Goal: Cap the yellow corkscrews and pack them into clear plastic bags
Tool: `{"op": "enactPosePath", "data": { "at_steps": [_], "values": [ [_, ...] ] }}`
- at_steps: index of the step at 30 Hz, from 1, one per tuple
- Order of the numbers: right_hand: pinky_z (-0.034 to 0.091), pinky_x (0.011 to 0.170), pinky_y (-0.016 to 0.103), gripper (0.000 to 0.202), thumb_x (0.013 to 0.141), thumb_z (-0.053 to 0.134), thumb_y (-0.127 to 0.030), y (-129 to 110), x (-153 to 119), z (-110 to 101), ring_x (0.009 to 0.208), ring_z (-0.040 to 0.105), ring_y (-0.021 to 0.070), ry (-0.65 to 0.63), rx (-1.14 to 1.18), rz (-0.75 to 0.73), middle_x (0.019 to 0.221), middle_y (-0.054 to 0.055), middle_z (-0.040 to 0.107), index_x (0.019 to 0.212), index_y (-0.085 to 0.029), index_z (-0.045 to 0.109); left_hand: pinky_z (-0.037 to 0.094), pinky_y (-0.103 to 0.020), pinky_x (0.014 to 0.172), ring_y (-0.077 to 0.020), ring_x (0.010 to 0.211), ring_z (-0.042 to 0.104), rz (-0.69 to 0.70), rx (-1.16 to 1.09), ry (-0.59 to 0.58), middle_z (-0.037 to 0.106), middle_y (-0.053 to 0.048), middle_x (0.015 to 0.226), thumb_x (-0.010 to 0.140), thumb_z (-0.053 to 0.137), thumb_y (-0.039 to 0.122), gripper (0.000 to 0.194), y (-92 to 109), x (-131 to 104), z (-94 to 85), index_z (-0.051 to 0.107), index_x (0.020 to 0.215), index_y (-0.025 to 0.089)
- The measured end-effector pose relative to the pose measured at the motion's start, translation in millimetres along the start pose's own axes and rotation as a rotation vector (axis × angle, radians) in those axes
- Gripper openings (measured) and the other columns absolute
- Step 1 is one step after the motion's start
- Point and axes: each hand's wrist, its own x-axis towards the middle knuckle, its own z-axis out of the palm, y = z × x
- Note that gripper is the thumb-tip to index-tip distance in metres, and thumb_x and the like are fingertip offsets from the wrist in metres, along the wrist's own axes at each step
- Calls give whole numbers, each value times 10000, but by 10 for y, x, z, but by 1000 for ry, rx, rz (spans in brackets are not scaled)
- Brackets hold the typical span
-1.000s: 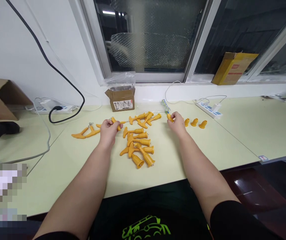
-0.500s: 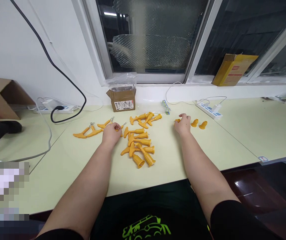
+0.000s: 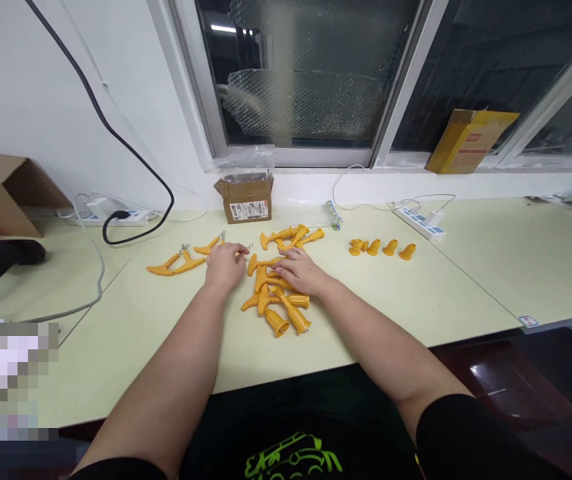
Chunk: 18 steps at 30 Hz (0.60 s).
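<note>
Noting placement, we saw the left hand [image 3: 225, 268] curled beside bare yellow T-handles [image 3: 189, 264], the right hand [image 3: 303, 271] over sleeved corkscrews [image 3: 293, 313], neither grip legible to us, and loose sleeves [image 3: 391, 247] standing apart rightward, presumably grouped by kind for easy reach.

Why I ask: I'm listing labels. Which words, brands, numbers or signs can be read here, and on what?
Nothing reads clearly.
White label on the small brown box: too small.
Red patch on the yellow box: too small.
Sticker on the table's edge: too small.
Coloured print on the clear bag: blurred.
Green print on the shirt: unclear whether it includes letters.
</note>
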Motion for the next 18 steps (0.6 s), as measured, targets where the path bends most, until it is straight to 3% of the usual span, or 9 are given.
{"op": "enactPosePath", "data": {
  "at_steps": [4, 10, 18],
  "values": [
    [389, 1130, 477, 304, 1050, 503, -296, 87, 44, 19, 1238, 548, 254, -40, 73, 63, 1260, 136, 655, 1128, -191, 778, 441, -467, 1065, -310, 1140, 605, 142, -52, -45, 761, -72, 1104, 866, 521, 186, 275, 48, -16, 64, 772, 972, 220],
    [452, 1072, 407, 295, 920, 552, -77, 191, 17, -33, 1104, 611, 213, -9, 244, 184, 1117, 98, 647, 1063, -176, 791, 436, -470, 1083, -318, 1150, 600, 180, -81, -79, 755, -88, 1100, 871, 541, 223, 260, 81, -28, 127, 768, 997, 208],
    [506, 855, 319, 332, 797, 561, -9, 279, 26, 0, 825, 594, 148, 101, 348, 299, 992, 35, 648, 982, -183, 774, 476, -477, 1040, -329, 1128, 613, 197, -125, -122, 768, -68, 1069, 863, 554, 240, 226, 139, -34, 187, 759, 957, 232]
  ]
}}
